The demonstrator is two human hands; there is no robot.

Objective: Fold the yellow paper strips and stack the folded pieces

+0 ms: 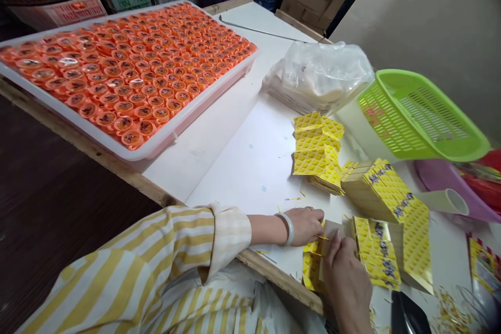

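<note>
At the table's front edge my left hand [302,225], with a pale bangle at the wrist, has its fingers curled at the top of a yellow printed card [312,270]. My right hand [347,274] is closed, thumb on top, on a grey-brown piece of cardboard [332,229] lying against that card. The hands almost meet, and their fingertips partly hide what they grip. Thin yellow strips stick out between them. Just right of my right hand is a stack of yellow cards with dark lettering [378,253]. Farther back lie patterned yellow card sheets [318,146], partly folded.
A white tray [172,133] of orange round-topped pieces fills the table's left. Behind the cards sit a clear plastic bag [319,75] and a green basket [430,115]. More card stacks [385,188], a white cup [446,202], a black object [409,313] and yellow scraps [450,310] are at right.
</note>
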